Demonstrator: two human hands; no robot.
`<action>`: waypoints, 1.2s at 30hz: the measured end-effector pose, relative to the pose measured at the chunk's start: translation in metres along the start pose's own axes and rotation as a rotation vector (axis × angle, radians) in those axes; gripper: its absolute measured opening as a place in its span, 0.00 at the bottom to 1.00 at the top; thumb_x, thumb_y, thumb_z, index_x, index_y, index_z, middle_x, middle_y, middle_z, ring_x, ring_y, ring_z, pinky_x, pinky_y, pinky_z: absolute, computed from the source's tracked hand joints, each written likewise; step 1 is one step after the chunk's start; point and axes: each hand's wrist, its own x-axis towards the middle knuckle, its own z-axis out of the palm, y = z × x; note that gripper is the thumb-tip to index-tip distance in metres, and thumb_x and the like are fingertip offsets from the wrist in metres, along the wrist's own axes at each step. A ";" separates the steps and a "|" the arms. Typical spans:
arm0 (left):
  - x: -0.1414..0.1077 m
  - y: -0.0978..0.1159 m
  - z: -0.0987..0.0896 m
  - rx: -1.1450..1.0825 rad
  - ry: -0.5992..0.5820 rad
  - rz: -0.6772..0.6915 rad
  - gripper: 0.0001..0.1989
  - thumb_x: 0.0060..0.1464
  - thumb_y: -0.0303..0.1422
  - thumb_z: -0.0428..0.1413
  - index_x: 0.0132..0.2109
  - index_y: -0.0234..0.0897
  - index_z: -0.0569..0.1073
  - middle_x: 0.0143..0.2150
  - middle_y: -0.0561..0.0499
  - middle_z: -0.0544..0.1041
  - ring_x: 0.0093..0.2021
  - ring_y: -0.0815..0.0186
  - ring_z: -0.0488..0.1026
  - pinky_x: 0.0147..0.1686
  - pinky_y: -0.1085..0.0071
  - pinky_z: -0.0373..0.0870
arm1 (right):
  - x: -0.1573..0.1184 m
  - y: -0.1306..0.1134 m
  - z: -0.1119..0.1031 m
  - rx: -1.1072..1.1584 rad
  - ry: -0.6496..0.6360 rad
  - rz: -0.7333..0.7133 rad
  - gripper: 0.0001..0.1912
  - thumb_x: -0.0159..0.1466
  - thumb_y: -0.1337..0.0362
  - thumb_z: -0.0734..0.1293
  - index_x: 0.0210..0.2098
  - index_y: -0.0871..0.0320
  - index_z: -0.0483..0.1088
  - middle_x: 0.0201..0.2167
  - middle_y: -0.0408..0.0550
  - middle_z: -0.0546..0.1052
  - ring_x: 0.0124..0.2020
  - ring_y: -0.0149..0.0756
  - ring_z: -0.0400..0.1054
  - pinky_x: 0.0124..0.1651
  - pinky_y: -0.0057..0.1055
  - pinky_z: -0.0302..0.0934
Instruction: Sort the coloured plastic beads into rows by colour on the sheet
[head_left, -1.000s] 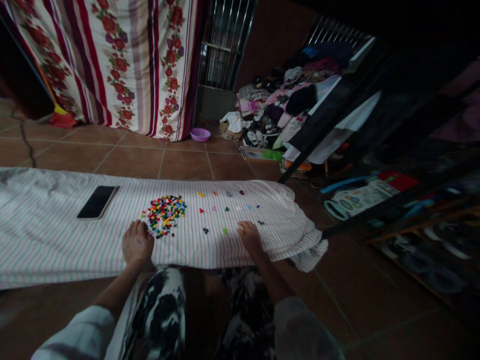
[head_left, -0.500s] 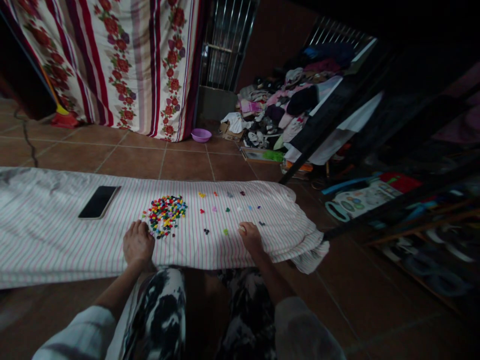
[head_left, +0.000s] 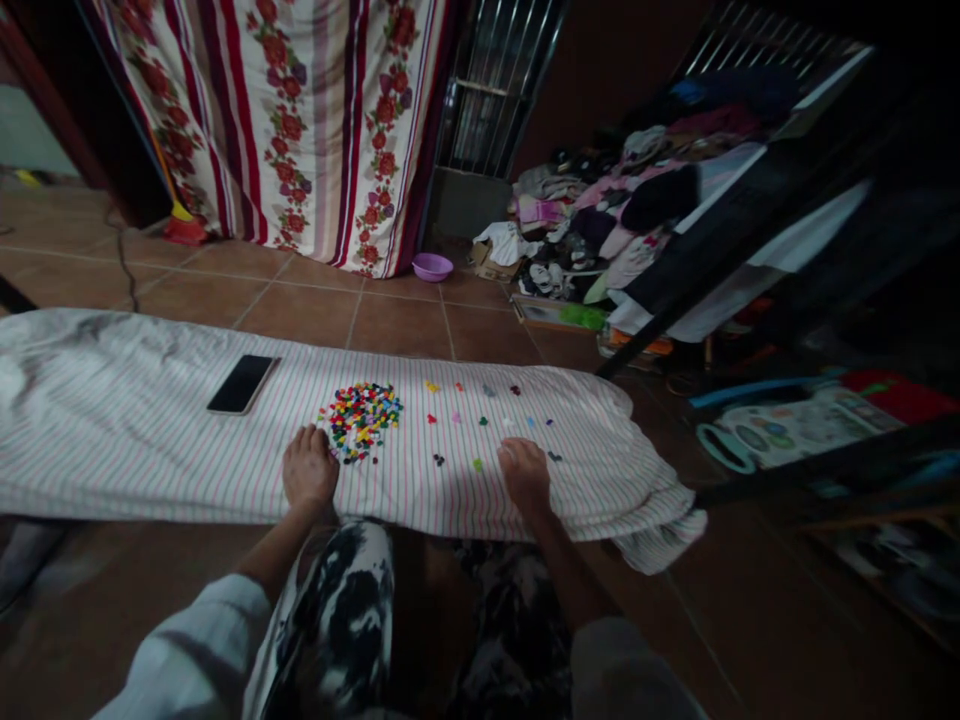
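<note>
A mixed heap of small coloured beads point(head_left: 365, 418) lies on the striped cloth. My left hand point(head_left: 310, 466) rests palm down at the heap's lower left edge, its fingers lying on the cloth and nothing visible in them. To the right, small groups are sorted by colour, among them yellow beads point(head_left: 431, 386), red beads point(head_left: 431, 419), black beads point(head_left: 439, 460), lime green beads point(head_left: 478, 465) and white beads point(head_left: 508, 422). Just below the white ones is my right hand point(head_left: 525, 470), fingers curled together low over the cloth; whatever they pinch is hidden.
A phone point(head_left: 244, 384) lies on the striped cloth point(head_left: 150, 420) left of the heap. Beyond, on the tiled floor, are a purple basin point(head_left: 433, 267), a floral curtain point(head_left: 330, 130) and a pile of clothes point(head_left: 600, 210). A dark slanted post point(head_left: 637, 340) stands at the far right corner.
The view has turned a little to the left, so everything sits further right. Both hands stay at nearly the same places by the heap and the sorted beads.
</note>
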 end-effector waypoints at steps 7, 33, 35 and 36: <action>-0.002 0.000 -0.004 0.029 0.010 -0.024 0.18 0.53 0.28 0.48 0.50 0.33 0.70 0.58 0.41 0.70 0.61 0.52 0.59 0.59 0.55 0.53 | 0.019 -0.078 0.018 0.262 0.011 -0.094 0.15 0.66 0.62 0.56 0.38 0.58 0.73 0.38 0.52 0.74 0.42 0.39 0.66 0.49 0.38 0.61; -0.004 0.000 0.003 -0.014 0.111 -0.131 0.15 0.56 0.30 0.47 0.48 0.32 0.71 0.55 0.41 0.72 0.61 0.52 0.60 0.57 0.56 0.57 | 0.042 -0.285 0.055 0.028 -0.676 -0.290 0.13 0.66 0.60 0.61 0.42 0.57 0.74 0.43 0.51 0.73 0.49 0.39 0.61 0.50 0.32 0.57; -0.004 -0.001 0.004 -0.014 0.106 -0.130 0.15 0.55 0.30 0.47 0.48 0.32 0.72 0.55 0.41 0.72 0.61 0.51 0.60 0.57 0.56 0.57 | 0.044 -0.288 0.055 -0.002 -0.687 -0.271 0.13 0.66 0.60 0.61 0.42 0.59 0.74 0.44 0.53 0.72 0.49 0.40 0.61 0.50 0.34 0.58; -0.004 -0.001 0.004 -0.015 0.103 -0.128 0.15 0.55 0.29 0.48 0.48 0.32 0.72 0.55 0.41 0.72 0.61 0.51 0.60 0.57 0.56 0.57 | 0.045 -0.289 0.055 -0.011 -0.689 -0.267 0.13 0.66 0.60 0.61 0.43 0.59 0.74 0.44 0.53 0.72 0.49 0.41 0.61 0.50 0.34 0.58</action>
